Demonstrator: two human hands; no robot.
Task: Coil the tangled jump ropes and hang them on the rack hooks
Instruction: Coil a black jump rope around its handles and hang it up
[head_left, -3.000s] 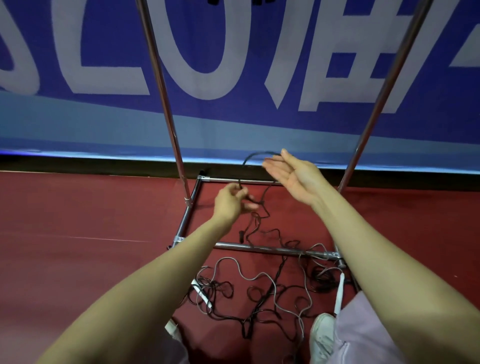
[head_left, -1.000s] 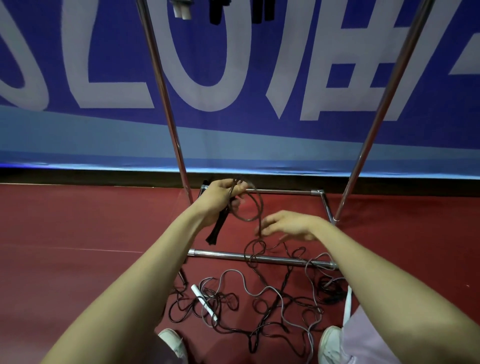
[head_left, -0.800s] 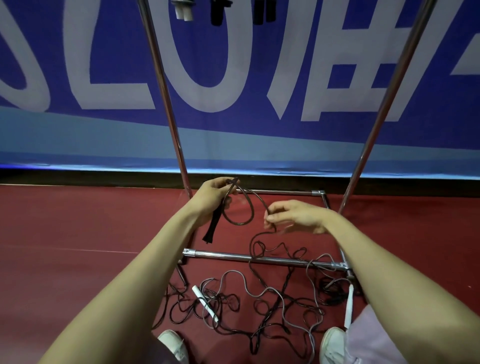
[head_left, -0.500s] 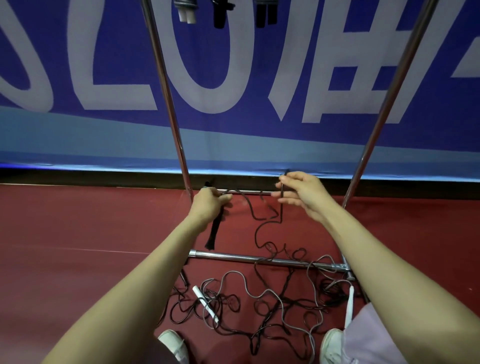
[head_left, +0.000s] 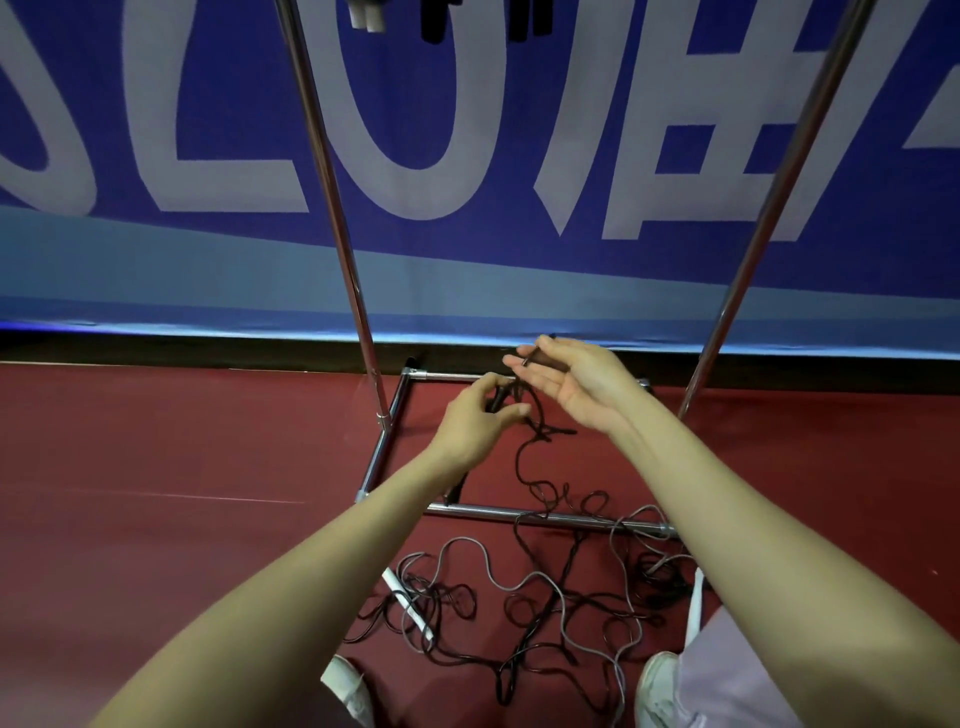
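Left hand (head_left: 475, 423): fingers closed around the black jump rope (head_left: 524, 467) and its handle. Right hand (head_left: 574, 387): palm open, fingers extended, rope strand draped across them. Below the fingers, the rope trails into tangled ropes (head_left: 519, 603) on the red floor (head_left: 156, 467), across the rack (head_left: 545, 517) base bar.
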